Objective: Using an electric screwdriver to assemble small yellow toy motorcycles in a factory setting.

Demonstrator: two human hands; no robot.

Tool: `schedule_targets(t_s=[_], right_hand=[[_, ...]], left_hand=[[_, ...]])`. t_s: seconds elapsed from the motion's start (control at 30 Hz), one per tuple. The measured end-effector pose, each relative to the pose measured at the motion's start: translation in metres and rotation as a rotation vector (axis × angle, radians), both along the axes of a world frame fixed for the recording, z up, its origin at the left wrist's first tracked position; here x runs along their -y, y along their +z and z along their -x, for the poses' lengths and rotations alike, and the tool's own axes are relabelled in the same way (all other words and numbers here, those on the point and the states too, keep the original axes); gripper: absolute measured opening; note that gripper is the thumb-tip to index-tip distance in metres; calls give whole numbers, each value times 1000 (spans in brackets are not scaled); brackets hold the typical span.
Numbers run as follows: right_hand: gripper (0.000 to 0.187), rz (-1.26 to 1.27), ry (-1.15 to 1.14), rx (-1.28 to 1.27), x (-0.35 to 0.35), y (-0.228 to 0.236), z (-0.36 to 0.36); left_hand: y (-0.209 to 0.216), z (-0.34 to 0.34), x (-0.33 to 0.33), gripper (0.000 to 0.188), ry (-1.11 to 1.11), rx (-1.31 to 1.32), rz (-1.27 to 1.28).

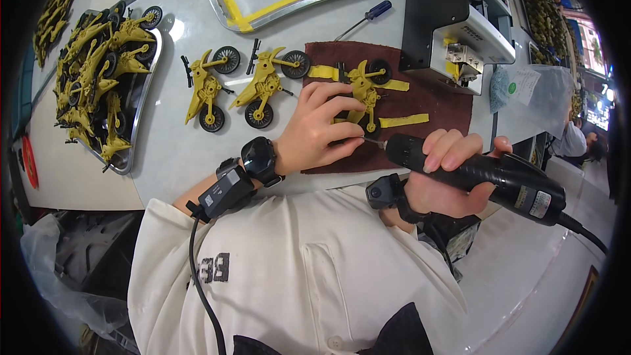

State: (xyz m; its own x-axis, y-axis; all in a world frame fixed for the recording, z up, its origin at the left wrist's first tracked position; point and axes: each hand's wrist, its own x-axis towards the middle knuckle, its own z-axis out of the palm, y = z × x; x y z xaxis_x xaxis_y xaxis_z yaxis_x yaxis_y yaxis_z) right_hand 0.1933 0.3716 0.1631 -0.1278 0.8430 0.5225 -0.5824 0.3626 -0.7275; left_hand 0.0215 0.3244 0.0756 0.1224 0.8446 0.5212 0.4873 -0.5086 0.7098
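Note:
My right hand (453, 172) is wrapped around a black corded electric screwdriver (513, 191), held nearly level. Its thin bit points left and reaches the lower wheel of a yellow toy motorcycle (363, 86); whether the tip sits in a screw, I cannot tell. That motorcycle lies on a dark brown cloth (420, 151). My left hand (322, 122) steadies it from the left, curled fingers on its body hiding part of it, thumb close to the bit. Left of this hand, two more toy motorcycles (205, 89) (263, 86) with black wheels lie on the table.
A metal tray (146, 86) heaped with yellow toy motorcycles stands at left. Behind are a yellow-taped framed panel (296, 10) and a blue-handled screwdriver (376, 11). A black-and-white boxy machine (427, 20) stands right of the cloth, beside a clear plastic bag (549, 95).

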Motion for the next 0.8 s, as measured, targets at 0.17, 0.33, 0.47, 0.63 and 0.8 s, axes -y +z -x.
schedule_targets(t_s=[0.17, 0.33, 0.47, 0.63, 0.8], right_hand=[[61, 4, -35, -17, 1, 0, 1], [62, 2, -76, 5, 2, 3, 0], [61, 2, -75, 17, 0, 0, 2], [60, 5, -73, -8, -2, -2, 2], [61, 22, -66, -11, -2, -1, 1]], left_hand=[[1, 1, 0, 17, -1, -3, 2], [0, 0, -1, 17, -4, 2, 9], [1, 0, 0, 17, 4, 1, 18], [0, 1, -1, 18, 1, 0, 18], [0, 1, -2, 21, -9, -43, -8]])
